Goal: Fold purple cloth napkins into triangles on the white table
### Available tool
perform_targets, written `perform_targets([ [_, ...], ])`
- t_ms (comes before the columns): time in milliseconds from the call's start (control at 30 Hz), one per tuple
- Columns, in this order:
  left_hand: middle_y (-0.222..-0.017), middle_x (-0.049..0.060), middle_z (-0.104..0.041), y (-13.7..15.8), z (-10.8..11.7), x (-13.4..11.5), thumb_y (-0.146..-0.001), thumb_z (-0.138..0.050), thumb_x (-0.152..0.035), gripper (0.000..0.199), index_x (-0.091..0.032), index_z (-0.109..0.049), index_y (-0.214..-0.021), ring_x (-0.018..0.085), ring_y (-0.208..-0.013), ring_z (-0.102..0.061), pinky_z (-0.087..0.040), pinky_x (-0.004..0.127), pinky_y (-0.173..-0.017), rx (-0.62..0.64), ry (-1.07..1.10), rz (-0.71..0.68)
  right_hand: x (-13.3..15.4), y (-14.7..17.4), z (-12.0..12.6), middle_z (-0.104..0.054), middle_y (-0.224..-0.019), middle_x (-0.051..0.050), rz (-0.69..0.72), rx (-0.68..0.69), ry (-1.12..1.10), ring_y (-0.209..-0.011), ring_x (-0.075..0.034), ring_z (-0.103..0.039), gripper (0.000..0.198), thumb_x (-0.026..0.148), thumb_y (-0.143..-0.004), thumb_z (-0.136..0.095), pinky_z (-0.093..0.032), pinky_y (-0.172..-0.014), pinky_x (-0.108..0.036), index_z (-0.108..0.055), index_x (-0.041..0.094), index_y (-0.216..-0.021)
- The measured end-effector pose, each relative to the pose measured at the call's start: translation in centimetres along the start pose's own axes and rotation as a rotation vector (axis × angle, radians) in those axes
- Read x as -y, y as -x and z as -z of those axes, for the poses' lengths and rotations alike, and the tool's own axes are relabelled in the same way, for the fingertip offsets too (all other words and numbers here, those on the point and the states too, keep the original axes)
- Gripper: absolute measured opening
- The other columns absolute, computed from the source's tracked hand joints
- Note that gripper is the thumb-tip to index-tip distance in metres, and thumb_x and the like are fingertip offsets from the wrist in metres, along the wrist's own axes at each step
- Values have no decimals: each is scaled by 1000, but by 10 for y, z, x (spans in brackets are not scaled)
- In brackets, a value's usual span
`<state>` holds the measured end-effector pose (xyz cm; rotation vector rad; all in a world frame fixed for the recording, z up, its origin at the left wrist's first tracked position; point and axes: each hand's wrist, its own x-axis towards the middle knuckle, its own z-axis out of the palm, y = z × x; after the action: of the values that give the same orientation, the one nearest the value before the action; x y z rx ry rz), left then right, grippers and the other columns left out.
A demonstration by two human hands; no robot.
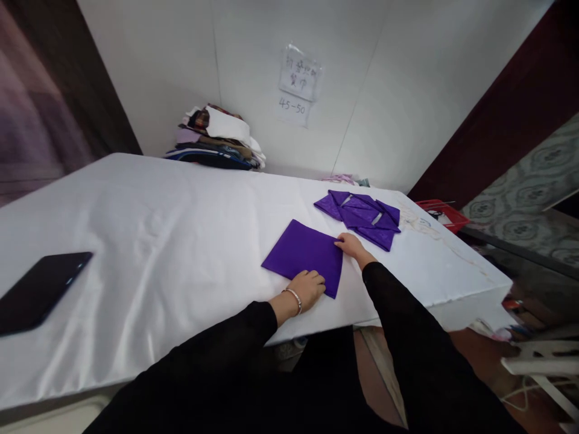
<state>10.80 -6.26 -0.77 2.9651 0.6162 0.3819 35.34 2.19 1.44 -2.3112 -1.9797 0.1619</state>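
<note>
A purple cloth napkin (pixel 303 249), folded into a flat square, lies on the white-covered table in front of me. My left hand (pixel 308 288), with a silver bracelet at the wrist, rests on its near edge, fingers curled together against the cloth. At the right corner, my right hand (pixel 350 245) pinches the napkin's edge between thumb and fingers. Just beyond that hand lie folded purple napkins (pixel 362 217) with pointed, overlapping ends; how many I cannot tell. The undersides of my fingertips are hidden.
A dark tablet (pixel 43 292) lies on the white tablecloth (pixel 181 241) at left. A pile of folded clothes (pixel 217 138) stands against the wall, below handwritten signs (pixel 298 81). Loose threads (pixel 420 223) and a red basket (pixel 443 215) are at right; a white chair (pixel 543 364) stands lower right.
</note>
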Motion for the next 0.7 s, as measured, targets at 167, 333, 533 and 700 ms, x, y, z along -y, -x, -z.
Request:
perform_targets([
  [167,-93,4,-62,0,0,2,-89,-43,-20,18,-18,-60,-84,17,-87,-49,-32,33,-70,2,-80,-21,4,0,8,-68,-86,-7,-53,44,-15,-82,-17,-60,11,22,-76,-58,-38,-66,-23,-67,16,-81],
  [333,-96,6,-63,28,14,31,-87,-41,-16,20,-19,-61,-87,17,-91,-51,-35,34,-78,-19,-45,33,-2,35,9,-63,-60,-2,-111,149,-94,-58,-14,-59,6,13,-71,-58,-37,-52,-21,-62,16,-67],
  [533,-109,3,-64,57,33,45,-79,-44,-13,30,-21,-62,-102,16,-103,-54,-39,31,-93,-84,218,91,-18,76,13,-67,-68,-6,-125,152,-55,-63,-19,-63,10,22,-71,-62,-45,-58,-27,-66,18,-79],
  [700,-121,5,-60,45,28,31,-88,-39,-27,32,-19,-59,-111,17,-116,-49,-37,33,-101,-148,267,193,30,65,25,-58,-122,-12,244,-49,-178,-113,-23,-53,44,37,-82,-51,-40,-94,-35,-55,19,-122],
])
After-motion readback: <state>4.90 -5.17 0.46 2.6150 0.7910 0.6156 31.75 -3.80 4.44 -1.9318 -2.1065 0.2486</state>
